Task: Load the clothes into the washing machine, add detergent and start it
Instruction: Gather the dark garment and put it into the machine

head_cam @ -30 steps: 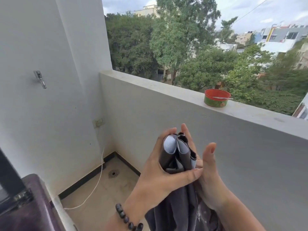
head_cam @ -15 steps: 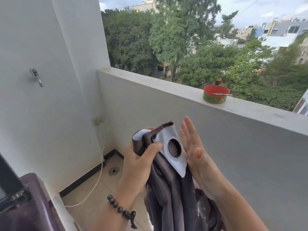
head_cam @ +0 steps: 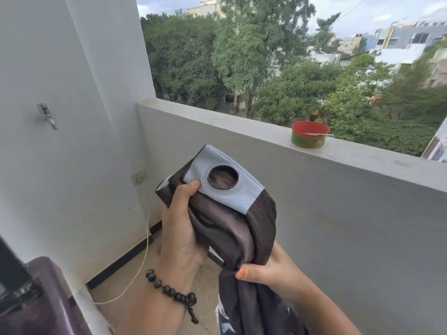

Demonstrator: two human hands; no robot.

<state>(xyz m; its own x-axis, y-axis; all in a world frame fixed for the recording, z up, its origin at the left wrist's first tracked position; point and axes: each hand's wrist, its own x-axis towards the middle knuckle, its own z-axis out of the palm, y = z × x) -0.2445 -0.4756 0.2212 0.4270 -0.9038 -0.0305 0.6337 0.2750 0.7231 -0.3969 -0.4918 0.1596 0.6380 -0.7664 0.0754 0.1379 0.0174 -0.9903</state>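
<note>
left hand [head_cam: 180, 234] is clutching the dark eyelet curtain [head_cam: 232, 228] by its white top band; right hand [head_cam: 273, 270] is pinching it lower, fingers hidden behind folds. washing machine [head_cam: 36, 305] is sitting cropped bottom-left.

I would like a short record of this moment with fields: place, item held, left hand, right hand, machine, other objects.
place: balcony with a grey parapet wall
item held: dark brown cloth with a white mesh band and a round eyelet hole
left hand: left hand grips the cloth near the band, thumb on the mesh; beaded bracelet on the wrist
right hand: right hand pinches the cloth lower down
machine: dark purple washing machine, only a corner visible at lower left
other objects: red and green tub on the parapet ledge; metal tap on the white wall
</note>
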